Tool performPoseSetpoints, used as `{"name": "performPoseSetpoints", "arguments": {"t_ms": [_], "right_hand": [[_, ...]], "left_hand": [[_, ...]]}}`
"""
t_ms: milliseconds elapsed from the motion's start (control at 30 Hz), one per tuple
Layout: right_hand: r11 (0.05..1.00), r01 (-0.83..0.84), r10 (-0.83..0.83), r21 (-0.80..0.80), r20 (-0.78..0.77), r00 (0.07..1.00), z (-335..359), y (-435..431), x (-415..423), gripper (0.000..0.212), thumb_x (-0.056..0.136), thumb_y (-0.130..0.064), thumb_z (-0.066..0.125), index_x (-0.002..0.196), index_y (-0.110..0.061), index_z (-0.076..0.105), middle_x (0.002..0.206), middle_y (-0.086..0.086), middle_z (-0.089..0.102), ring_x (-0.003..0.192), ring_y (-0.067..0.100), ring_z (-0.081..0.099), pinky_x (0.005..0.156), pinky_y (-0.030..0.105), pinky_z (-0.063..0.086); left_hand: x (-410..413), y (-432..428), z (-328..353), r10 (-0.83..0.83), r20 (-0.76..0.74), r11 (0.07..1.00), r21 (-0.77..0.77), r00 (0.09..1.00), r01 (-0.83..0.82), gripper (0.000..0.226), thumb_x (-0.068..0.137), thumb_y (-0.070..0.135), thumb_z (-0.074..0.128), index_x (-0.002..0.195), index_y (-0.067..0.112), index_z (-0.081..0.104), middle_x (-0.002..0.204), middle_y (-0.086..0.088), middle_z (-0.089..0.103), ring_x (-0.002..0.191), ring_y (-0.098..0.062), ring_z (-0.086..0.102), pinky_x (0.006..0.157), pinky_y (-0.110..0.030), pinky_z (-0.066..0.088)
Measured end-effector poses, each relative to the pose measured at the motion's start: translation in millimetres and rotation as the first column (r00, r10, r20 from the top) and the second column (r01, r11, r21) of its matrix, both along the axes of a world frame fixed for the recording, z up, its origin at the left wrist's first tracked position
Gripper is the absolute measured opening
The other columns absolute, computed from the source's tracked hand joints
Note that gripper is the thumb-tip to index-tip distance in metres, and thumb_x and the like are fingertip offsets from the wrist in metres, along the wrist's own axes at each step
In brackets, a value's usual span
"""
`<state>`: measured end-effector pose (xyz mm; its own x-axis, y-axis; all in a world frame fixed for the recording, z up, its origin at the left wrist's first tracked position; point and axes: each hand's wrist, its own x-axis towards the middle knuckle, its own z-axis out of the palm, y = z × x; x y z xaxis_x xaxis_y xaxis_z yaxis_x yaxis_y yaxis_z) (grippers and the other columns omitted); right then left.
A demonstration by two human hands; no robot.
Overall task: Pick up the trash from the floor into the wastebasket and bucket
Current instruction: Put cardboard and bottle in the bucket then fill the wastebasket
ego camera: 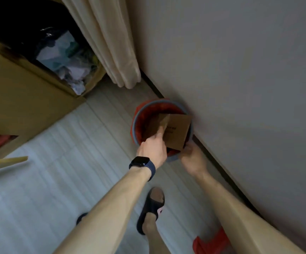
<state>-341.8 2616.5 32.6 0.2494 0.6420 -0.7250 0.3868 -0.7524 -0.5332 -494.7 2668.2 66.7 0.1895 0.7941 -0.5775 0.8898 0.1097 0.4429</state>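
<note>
Fingers (161, 132) of the left hand (152, 148) lie straight along the folded cardboard (176, 131), one finger carrying a thin ring. The thumb is hidden, so whether this is a grip or plain pressure cannot be determined. Right hand (192, 159): fingers curled over the near rim of the wastebasket (157, 102), holding it (motion blur softens the fingertips). Cardboard position: standing on edge inside the wastebasket, upper part projecting above the rim. Wastebasket: grey rim, red liner, standing on the floor (66, 153) against the wall (240, 70). The left wrist carries a dark watch (141, 162). To the left, a large open box (20, 98) holds mixed rubbish, and a beige curtain (108, 43) hangs just beside it. The person wears dark slippers (151, 208). A red item (210, 241) lies on the floor near the right forearm.
</note>
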Motion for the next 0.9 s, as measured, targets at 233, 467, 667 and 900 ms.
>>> {"name": "performPoseSetpoints", "arguments": {"t_ms": [233, 467, 667, 900], "right_hand": [[0.970, 0.077, -0.077, -0.230, 0.008, 0.997, 2.9, -112.8, 9.6, 0.037, 0.096, -0.020, 0.056, 0.133, -0.025, 0.051, 0.107, -0.006, 0.065, 0.083, 0.009, 0.063, 0.059, 0.014, 0.043], [0.969, 0.245, -0.241, -0.023, 0.115, 0.964, 58.4, -155.5, -17.8, 0.030, 0.097, -0.020, 0.056, 0.125, -0.029, 0.062, 0.117, -0.012, 0.064, 0.105, 0.006, 0.060, 0.077, 0.005, 0.040], [0.844, 0.479, -0.532, 0.242, 0.260, 0.806, 104.6, -210.7, -80.8, 0.028, 0.096, -0.017, 0.060, 0.123, -0.022, 0.067, 0.119, -0.008, 0.064, 0.109, 0.008, 0.057, 0.092, 0.017, 0.040], [0.471, 0.853, -0.876, 0.223, 0.233, 0.423, 117.4, -347.7, -196.6, 0.030, 0.094, -0.024, 0.060, 0.123, -0.030, 0.065, 0.124, -0.015, 0.060, 0.114, 0.007, 0.058, 0.102, 0.024, 0.043]], "left_hand": [[17.4, -9.1, -33.3, -0.134, 0.072, 0.959, -0.243, 0.988, 0.148, 0.065, 0.100, 0.030, 0.044, 0.157, 0.023, 0.016, 0.158, -0.009, 0.032, 0.140, -0.030, 0.039, 0.112, -0.037, 0.038], [7.7, -40.8, 12.8, -0.579, -0.005, 0.788, -0.260, 0.815, 0.558, 0.059, 0.097, 0.029, 0.045, 0.152, 0.020, 0.026, 0.147, -0.012, 0.045, 0.129, -0.032, 0.047, 0.102, -0.044, 0.045], [3.9, -86.9, 61.9, -0.898, -0.022, 0.438, -0.156, 0.440, 0.885, 0.059, 0.096, 0.030, 0.044, 0.152, 0.023, 0.027, 0.141, -0.008, 0.050, 0.125, -0.031, 0.048, 0.103, -0.041, 0.042], [-13.2, -202.0, 74.8, -0.998, -0.055, -0.029, -0.165, -0.039, 0.986, 0.053, 0.097, 0.031, 0.043, 0.149, 0.026, 0.032, 0.144, -0.003, 0.048, 0.129, -0.029, 0.045, 0.104, -0.039, 0.040]]}}
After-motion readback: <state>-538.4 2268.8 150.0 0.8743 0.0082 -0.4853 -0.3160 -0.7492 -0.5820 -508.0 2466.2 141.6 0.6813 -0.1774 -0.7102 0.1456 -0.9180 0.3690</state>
